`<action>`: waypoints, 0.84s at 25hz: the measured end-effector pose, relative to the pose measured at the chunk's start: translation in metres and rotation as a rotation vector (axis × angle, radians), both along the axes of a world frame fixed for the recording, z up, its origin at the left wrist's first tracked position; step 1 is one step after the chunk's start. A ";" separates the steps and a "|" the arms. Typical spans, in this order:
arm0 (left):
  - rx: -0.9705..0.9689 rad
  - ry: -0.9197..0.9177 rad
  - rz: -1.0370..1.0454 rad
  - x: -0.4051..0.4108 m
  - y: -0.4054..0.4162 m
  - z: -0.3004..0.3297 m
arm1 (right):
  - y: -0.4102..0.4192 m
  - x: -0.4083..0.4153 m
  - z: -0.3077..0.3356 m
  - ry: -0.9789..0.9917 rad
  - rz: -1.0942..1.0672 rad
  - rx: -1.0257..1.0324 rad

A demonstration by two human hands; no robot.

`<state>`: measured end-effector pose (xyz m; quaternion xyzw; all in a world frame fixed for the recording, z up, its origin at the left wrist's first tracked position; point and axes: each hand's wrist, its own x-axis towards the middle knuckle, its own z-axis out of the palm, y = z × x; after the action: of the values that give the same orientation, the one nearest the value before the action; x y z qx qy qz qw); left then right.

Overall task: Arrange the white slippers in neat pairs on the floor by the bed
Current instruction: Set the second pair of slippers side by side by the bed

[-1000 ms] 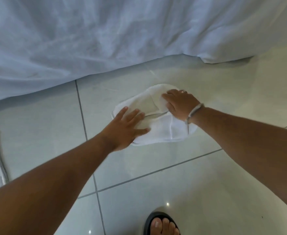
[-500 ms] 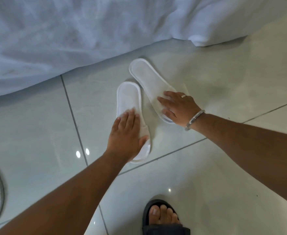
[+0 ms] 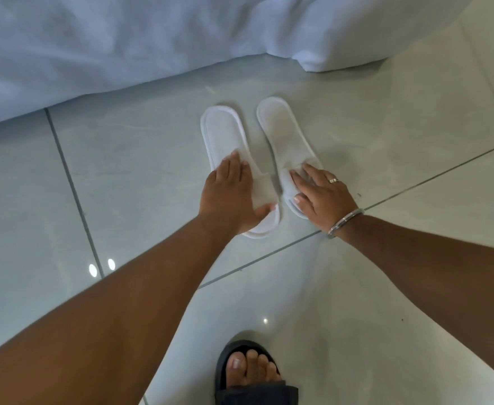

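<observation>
Two flat white slippers lie side by side on the pale tiled floor, heels toward the bed. My left hand [image 3: 228, 197] presses flat on the toe strap of the left slipper [image 3: 222, 133], thumb hooked over the strap's edge. On the toe end of the right slipper [image 3: 281, 130] rests my right hand [image 3: 321, 197], which wears a ring and a bangle, fingers spread. The two slippers are nearly parallel with a narrow gap between them. Both toe ends are partly hidden under my hands.
The white bed sheet [image 3: 123, 48] hangs to the floor along the top, a fold of it reaching down at the upper right. My foot in a black sandal [image 3: 251, 372] stands at the bottom centre. Glossy tiles [image 3: 386, 317] with dark grout lines surround the pair.
The slippers were stacked under my hands, then pulled apart at an angle. Now they lie nearly parallel side by side, the right one swung straight. The slipper at the left edge has left the view.
</observation>
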<state>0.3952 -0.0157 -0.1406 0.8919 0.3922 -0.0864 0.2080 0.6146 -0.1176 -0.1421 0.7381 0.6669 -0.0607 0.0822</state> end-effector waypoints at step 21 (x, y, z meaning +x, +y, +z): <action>0.034 0.093 -0.055 0.024 -0.050 0.002 | -0.051 -0.016 -0.006 -0.046 -0.121 0.020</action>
<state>0.4189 -0.0658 -0.1389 0.9009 0.3780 -0.1266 0.1718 0.5988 -0.1686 -0.1486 0.7792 0.6194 -0.0420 0.0863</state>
